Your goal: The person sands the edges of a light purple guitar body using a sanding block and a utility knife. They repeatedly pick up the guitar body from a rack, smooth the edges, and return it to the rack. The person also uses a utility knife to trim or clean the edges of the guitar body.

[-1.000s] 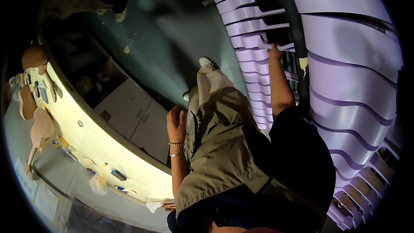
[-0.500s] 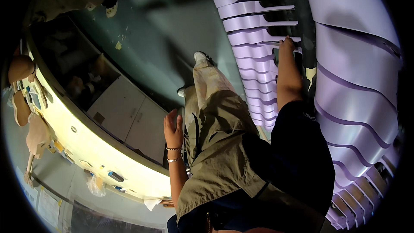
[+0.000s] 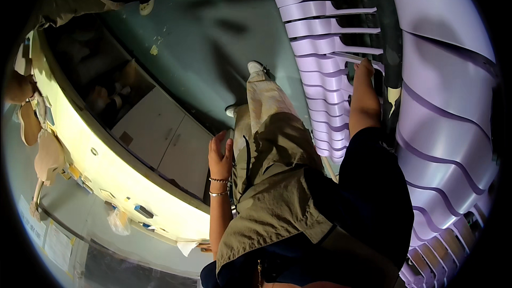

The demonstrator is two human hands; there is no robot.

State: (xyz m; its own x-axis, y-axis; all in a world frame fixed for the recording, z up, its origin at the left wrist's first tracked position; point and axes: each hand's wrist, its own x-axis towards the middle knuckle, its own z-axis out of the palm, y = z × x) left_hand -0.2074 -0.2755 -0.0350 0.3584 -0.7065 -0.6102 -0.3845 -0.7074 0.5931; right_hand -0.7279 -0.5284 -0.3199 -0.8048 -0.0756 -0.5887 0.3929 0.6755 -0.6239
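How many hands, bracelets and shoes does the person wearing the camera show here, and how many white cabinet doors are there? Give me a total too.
Left hand and right hand (at the lilac panels): 2
Bracelets: 2
Shoes: 2
White cabinet doors: 2
Total: 8

Two grips (image 3: 219,161) (image 3: 364,69), two bracelets (image 3: 218,193), two white sneakers (image 3: 256,67) and two white cabinet doors (image 3: 184,154) show.

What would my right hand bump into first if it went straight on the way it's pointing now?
Most likely the purple panels, right by the fingertips of your right hand. Depth is unclear here, so I can't say whether they already touch.
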